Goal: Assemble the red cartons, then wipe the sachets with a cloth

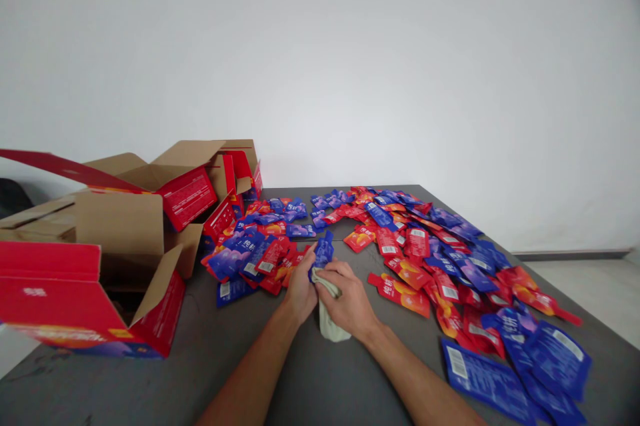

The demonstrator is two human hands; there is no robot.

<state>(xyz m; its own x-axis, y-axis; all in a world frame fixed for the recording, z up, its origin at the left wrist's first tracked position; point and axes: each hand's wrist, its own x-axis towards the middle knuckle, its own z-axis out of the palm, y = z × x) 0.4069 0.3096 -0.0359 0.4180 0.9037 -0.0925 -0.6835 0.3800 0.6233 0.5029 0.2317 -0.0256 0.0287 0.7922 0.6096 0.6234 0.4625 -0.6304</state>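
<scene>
At the middle of the dark table, my left hand (301,289) is closed on a blue pouch (324,250), whose narrow top end points away from me. My right hand (349,301) grips a pale green cloth (330,326) and presses it to the pouch's lower part. The cloth's loose end hangs down toward the tabletop, and the hands hide much of the pouch. Left of my hands lies a pile of red and blue pouches (255,254). On the right a larger heap of the same pouches (440,253) spreads along the table, with a red pouch (400,293) nearest my right hand.
Open red cardboard boxes stand at the left, the nearest box (60,306) with its flaps up and another box (185,196) behind it. The grey table (320,393) ends at a white wall (340,66). Blue pouches (560,356) lie near its right edge.
</scene>
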